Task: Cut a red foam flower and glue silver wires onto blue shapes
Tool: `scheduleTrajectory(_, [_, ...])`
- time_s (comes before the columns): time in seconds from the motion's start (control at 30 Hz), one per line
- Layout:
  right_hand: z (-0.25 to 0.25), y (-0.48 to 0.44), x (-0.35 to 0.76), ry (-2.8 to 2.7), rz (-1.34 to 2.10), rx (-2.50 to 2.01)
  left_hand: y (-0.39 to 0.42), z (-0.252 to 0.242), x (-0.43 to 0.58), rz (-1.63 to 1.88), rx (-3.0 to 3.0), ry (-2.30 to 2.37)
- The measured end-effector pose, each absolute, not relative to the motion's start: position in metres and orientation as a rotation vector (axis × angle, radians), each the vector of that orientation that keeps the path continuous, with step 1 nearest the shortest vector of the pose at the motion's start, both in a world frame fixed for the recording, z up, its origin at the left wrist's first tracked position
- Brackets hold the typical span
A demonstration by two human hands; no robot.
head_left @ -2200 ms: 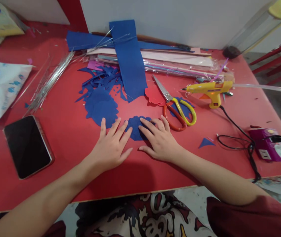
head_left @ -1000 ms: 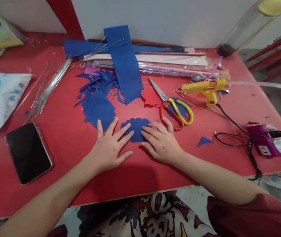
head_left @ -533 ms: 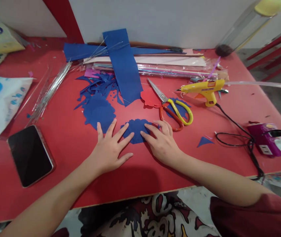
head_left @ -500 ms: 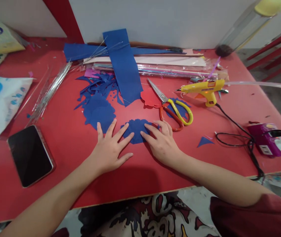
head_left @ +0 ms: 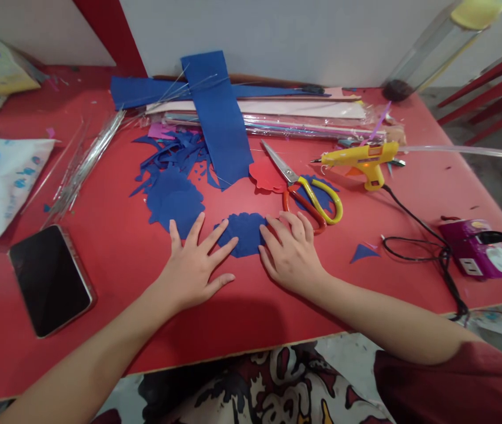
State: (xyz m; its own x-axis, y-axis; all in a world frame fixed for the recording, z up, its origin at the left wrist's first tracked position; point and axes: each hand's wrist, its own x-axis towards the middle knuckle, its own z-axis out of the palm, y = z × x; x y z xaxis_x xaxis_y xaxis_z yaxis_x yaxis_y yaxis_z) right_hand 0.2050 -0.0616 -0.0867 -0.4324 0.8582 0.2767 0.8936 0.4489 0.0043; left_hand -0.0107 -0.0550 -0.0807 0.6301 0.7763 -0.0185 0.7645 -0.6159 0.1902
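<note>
A blue scalloped cutout (head_left: 245,234) lies flat on the red table between my hands. My left hand (head_left: 195,265) is spread palm down, its fingertips on the cutout's left edge. At the right edge rests my right hand (head_left: 291,253), palm down with its fingers bent a little and the tips by the cutout. Beyond my left fingers lies a stack of blue cutouts (head_left: 175,203). Scissors (head_left: 297,182) with one red and one yellow handle lie partly open past my right fingers, over another blue piece (head_left: 321,191) and beside a red cutout (head_left: 266,176).
A yellow glue gun (head_left: 361,159) lies at the right, its cord running to a purple power block (head_left: 480,250). Blue scraps (head_left: 175,150), a blue strip (head_left: 219,118) and wires (head_left: 89,162) spread across the back. A phone (head_left: 52,280) lies at the left.
My right hand has shifted slightly right, drawing its fingers off the top of the blue cutout toward its edge. My left hand stays spread in place.
</note>
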Motion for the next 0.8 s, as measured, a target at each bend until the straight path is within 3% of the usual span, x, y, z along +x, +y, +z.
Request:
scheduleTrajectory(0.23, [-0.086,-0.059,0.205,-2.382,-0.171,-1.656,-0.055,-0.083,-0.011,0.153,2.671,1.265])
scheduleTrajectory(0.47, [-0.085,-0.056,0.21,-2.517,-0.004,-1.198,-0.053,-0.088,-0.016,0.295,2.655,1.247])
scheduleTrajectory(0.8, [-0.096,-0.051,0.209,-2.463,-0.037,-1.158,-0.053,-0.088,-0.014,0.381,2.71,1.378])
